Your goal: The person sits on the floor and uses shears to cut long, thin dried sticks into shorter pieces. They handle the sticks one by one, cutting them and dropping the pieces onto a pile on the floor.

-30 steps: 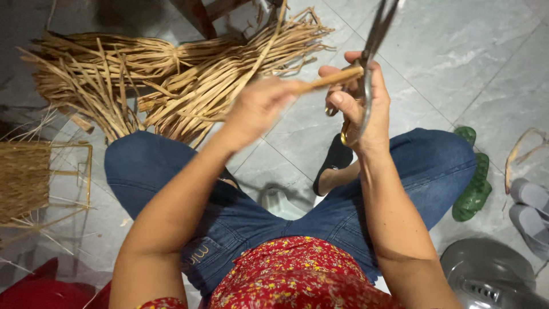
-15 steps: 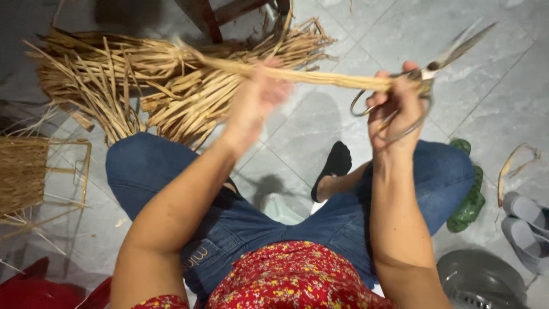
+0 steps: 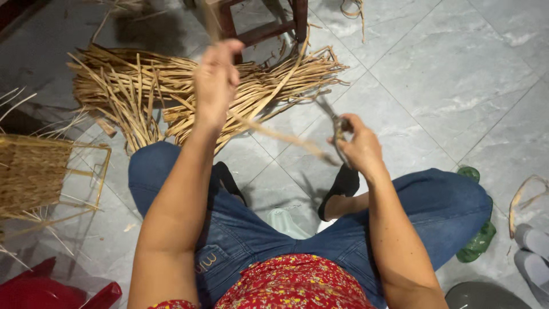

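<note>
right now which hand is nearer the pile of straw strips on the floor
Left. The left hand is raised directly over the pile of straw strips; the right hand, holding scissors, is off to its right.

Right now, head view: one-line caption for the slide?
Seated person's left hand lifts a reed strip while the right hand holds scissors against it, above a pile of strips.

Home craft workspace, floor-level: grey tiled floor [image 3: 457, 74] w/ heap of dried reed strips [image 3: 171, 97] far left, half-woven basket on wire frame [image 3: 40, 171] left, wooden stool [image 3: 263, 23] far.
</note>
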